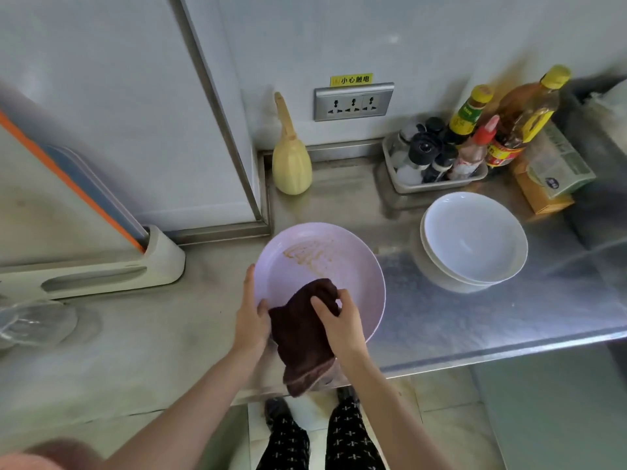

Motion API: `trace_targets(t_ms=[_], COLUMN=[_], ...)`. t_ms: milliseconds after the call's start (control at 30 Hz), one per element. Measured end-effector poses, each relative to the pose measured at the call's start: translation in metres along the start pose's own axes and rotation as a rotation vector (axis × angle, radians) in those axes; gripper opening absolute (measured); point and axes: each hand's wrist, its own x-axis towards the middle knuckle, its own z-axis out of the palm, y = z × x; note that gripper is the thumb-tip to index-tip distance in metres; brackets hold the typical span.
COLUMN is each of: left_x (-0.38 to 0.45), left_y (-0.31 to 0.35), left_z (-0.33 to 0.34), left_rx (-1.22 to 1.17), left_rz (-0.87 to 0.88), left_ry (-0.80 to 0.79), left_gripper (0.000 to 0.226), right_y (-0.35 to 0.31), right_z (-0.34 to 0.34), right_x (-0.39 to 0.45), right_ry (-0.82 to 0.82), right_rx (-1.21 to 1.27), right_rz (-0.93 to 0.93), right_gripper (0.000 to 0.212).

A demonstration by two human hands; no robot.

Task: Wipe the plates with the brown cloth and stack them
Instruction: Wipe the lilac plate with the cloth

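Observation:
A pale lilac plate (353, 262) is held over the steel counter, with a brown smear on its far inner side. My left hand (251, 315) grips the plate's left rim. My right hand (339, 320) is closed on the dark brown cloth (300, 337), pressing it onto the near part of the plate; the cloth's loose end hangs down past the counter's front edge. To the right stands a stack of white plates (475, 239) on the counter.
A yellow gourd-shaped object (291, 164) stands at the back wall below a socket strip (353, 101). A tray of sauce bottles and shakers (437, 164) and boxes (553, 174) sit at the back right. A cutting-board rack (101, 266) is on the left, clear glassware (34, 323) beside it.

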Motion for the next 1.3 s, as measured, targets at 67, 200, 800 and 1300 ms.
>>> trace_targets(t_ms=[67,200,800,1300], left_x=[0.002,-0.004,0.012,0.009], left_y=[0.0,0.003,0.034,0.057], left_z=[0.001,0.006,0.0,0.007], left_rx=[0.004,0.014,0.196,-0.032], left_rz=[-0.005,0.051,0.175,0.069], left_ry=[0.023,0.039,0.026,0.003], left_gripper=[0.072,0.064,0.054,0.07], right_y=[0.011,0.034,0.069,0.075], right_z=[0.004,0.024,0.037,-0.032], right_x=[0.007,-0.004,-0.035,-0.018], right_ry=[0.156,0.381,0.093,0.188], right_rx=[-0.516,-1.008,-0.957,-1.042], right_rz=[-0.061,-0.387,-0.681,-1.08], right_gripper=[0.043,0.059,0.056,0.04])
